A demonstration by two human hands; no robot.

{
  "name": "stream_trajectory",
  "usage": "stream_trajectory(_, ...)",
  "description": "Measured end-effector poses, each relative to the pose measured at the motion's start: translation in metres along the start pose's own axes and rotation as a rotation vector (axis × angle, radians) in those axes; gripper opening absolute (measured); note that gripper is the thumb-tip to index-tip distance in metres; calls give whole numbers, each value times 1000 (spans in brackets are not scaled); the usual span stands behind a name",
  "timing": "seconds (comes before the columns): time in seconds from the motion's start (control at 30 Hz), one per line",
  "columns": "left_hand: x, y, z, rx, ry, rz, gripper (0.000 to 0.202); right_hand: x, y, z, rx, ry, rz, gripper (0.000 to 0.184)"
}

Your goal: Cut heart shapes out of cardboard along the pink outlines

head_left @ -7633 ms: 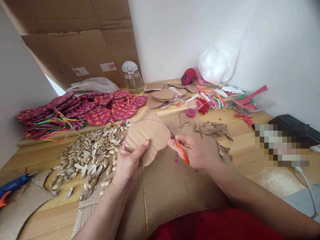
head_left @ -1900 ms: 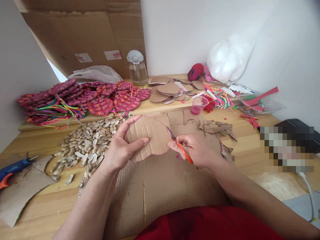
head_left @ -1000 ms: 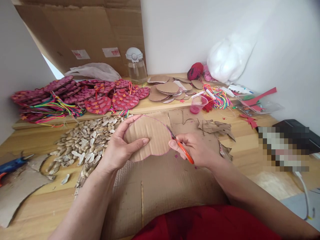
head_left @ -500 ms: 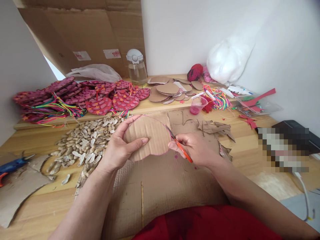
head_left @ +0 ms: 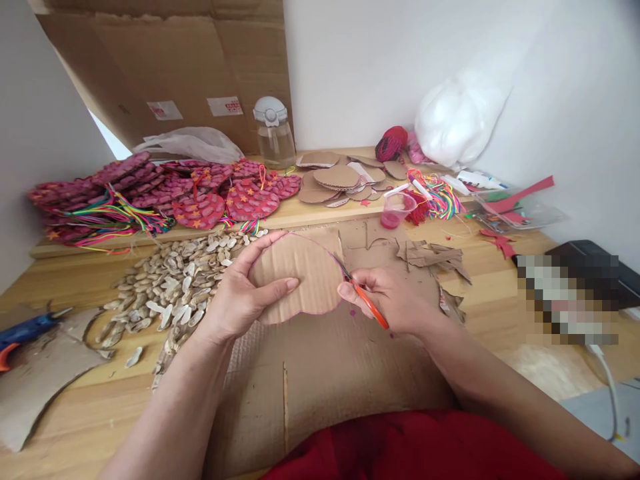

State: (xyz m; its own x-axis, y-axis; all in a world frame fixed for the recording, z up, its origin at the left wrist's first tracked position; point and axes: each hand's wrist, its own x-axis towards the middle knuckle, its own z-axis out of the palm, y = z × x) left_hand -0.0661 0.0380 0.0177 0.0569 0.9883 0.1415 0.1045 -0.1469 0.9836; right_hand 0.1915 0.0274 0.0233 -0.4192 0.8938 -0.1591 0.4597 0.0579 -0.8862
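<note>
My left hand [head_left: 250, 290] grips a piece of corrugated cardboard [head_left: 305, 277] by its left side, thumb on top and fingers behind. A purple line curves along the cardboard's edge, and its lower edge is rounded and wavy. In my right hand [head_left: 383, 297] is a pair of scissors [head_left: 371, 305] with orange handles. Their blades meet the cardboard's right edge at the purple line. Underneath lies a larger sheet of cardboard [head_left: 330, 380] covering the middle of the table.
Peanut shells [head_left: 170, 280] are heaped to the left, near a blue glue gun [head_left: 30, 330]. Behind, a ledge holds red decorated pieces [head_left: 200, 207], cardboard cutouts [head_left: 337, 177], a water bottle [head_left: 275, 137] and a pink cup [head_left: 397, 210]. Cardboard scraps [head_left: 435, 257] lie right.
The whole view has shifted very slightly. Both hands hold the cardboard and scissors in nearly the same position as before.
</note>
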Motion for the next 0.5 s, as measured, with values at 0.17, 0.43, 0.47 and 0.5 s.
stream_trajectory(0.17, 0, 1, 0, 13, 6, 8, 70, -1, -5, 0, -46, 11, -6, 51)
stream_trajectory(0.43, 1, 0, -3, 24, 10, 2, 72, 0, -8, 4, -99, 48, -30, 53)
stream_trajectory(0.47, 1, 0, -3, 26, 11, -3, 72, 0, -8, 4, -95, 48, -33, 54)
stream_trajectory(0.5, 1, 0, -3, 25, 10, -8, 72, 0, -8, 4, -92, 47, -33, 54)
